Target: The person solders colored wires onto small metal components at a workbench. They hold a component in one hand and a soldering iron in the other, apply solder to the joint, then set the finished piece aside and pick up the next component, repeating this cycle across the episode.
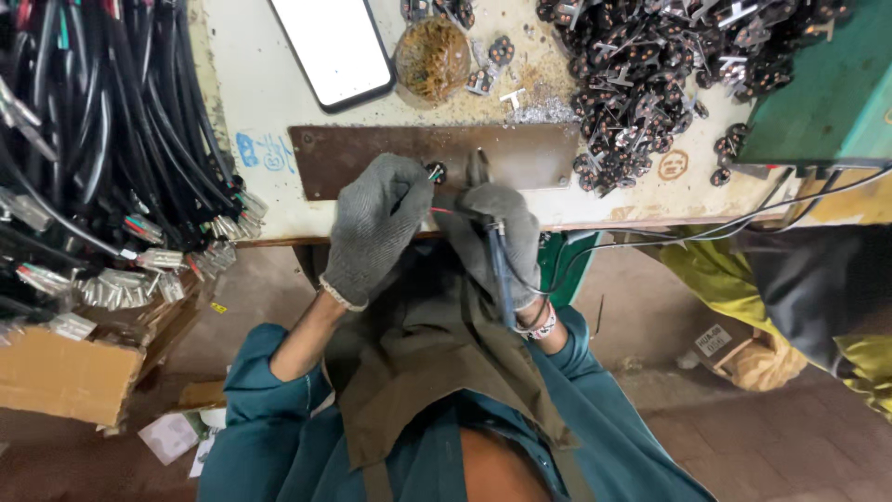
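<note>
The desk point(269, 102) spreads out beyond both hands, pale and stained, with a brown metal plate point(372, 153) fixed along its near edge, just past the fingertips. Far out to the left of the left hand hangs a thick bundle of black cables point(102, 130) with metal terminals at their ends, and under it sits a cardboard box point(60, 372). Beyond the right hand and off to its right lies a large heap of small black plug parts point(641, 74). Straight ahead of the left hand rests a phone point(334, 46) with a white screen, and beside it a round dish of brownish bits point(432, 58).

The left hand point(376, 228), in a grey knit glove, is curled closed around the end of a cable, pinching thin coloured wires point(435, 173) at its fingertips over the plate. The right hand point(502, 237), gloved alike and touching the left, is wrapped tight on a pair of pliers point(492, 242), whose tip points at the wires and whose handles run back toward the wrist.
</note>
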A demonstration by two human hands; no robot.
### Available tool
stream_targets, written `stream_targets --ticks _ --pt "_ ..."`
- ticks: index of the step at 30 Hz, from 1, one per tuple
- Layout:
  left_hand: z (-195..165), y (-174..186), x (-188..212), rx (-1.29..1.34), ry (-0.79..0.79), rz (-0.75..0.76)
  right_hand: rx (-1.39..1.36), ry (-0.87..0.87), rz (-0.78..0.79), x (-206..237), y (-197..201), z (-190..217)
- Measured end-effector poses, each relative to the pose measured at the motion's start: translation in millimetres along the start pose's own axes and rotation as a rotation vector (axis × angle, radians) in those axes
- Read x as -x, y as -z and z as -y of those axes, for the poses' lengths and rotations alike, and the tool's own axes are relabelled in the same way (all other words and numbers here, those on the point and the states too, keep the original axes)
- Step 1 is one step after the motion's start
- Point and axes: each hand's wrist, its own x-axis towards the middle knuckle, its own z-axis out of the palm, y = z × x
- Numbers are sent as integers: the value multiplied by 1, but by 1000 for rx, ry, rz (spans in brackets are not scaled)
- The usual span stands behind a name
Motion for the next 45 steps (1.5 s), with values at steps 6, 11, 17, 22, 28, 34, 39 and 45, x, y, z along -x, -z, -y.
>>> stream_targets --ticks 6,11,17,22,28,34,39,45 --pt "-1 2 7 -8 -159 39 41 -183 62 9 2 -8" --pt "12 -2 11 -118 -263 32 289 50 -97 -5 0 10" --pt "21 -7 8 -14 -198 32 18 -264 20 -13 -1 28" --pt "18 1 3 -198 -296 88 119 -144 17 -25 16 21" --pt "15 -4 1 -323 -317 83 -147 92 -105 -28 0 16" --pt "18 -8 5 -42 -287 44 -286 -95 4 -22 10 16" --pt "19 -12 5 -29 -199 37 -97 16 -26 -19 10 3" --pt "20 -14 3 11 -145 67 -89 -75 -49 -9 6 -4"
